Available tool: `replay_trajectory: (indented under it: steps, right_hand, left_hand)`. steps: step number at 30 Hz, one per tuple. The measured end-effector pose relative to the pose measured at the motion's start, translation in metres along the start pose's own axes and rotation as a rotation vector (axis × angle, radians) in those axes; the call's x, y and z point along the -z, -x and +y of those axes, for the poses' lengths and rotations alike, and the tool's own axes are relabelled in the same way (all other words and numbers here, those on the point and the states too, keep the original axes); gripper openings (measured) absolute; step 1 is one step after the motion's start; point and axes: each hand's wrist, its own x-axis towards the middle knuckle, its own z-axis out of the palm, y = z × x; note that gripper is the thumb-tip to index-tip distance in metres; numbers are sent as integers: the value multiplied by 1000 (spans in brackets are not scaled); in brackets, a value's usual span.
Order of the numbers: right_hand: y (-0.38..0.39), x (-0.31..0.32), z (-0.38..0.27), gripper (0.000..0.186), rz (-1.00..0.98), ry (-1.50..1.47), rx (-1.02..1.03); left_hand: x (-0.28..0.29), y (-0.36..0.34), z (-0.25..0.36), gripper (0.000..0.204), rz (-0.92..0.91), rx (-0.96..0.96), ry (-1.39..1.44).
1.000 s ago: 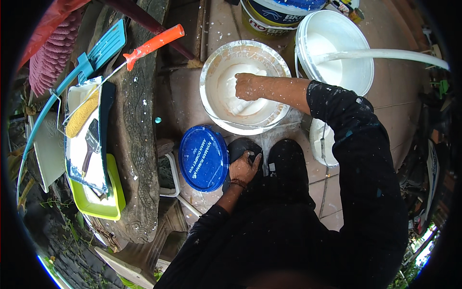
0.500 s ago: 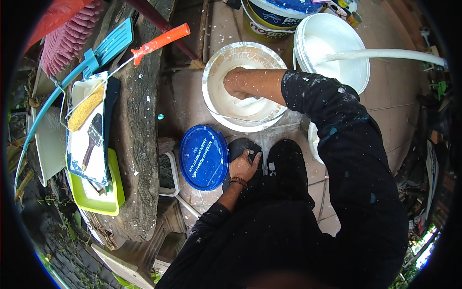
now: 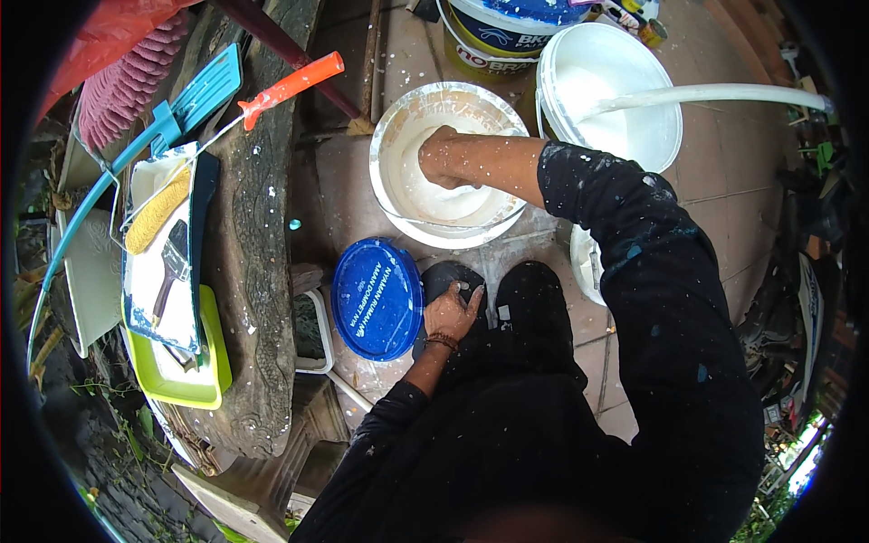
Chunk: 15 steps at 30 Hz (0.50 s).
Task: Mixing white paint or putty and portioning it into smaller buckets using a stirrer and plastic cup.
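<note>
My right hand reaches down into a round white bucket whose inner wall is smeared with beige and white. The fingers curl downward near the white paint at the bottom. What they hold, if anything, is hidden beneath the hand. My left hand rests on my left knee, its thumb and fingers apart and nothing in them. White specks dot both sleeves. Beside that knee lies a round blue lid.
A white pail with a pale pole leaning in it stands behind right, next to a paint tub. On the left, a wooden bench bears a paint tray, a yellow roller, a brush and a lime-green tray.
The view has shifted slightly, so most things sit a little farther left. My right hand has moved slightly within the bucket; my left hand stays on the knee.
</note>
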Motion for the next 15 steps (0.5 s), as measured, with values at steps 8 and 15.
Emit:
replay_trajectory:
  steps: [8, 15]
  right_hand:
    - [-2, 12, -6, 16, 200, -45, -91]
    - [28, 26, -8, 16, 368, -38, -228]
  left_hand:
    - [-4, -1, 0, 56, 4, 13, -16]
    - [-7, 0, 3, 51, 42, -32, -12]
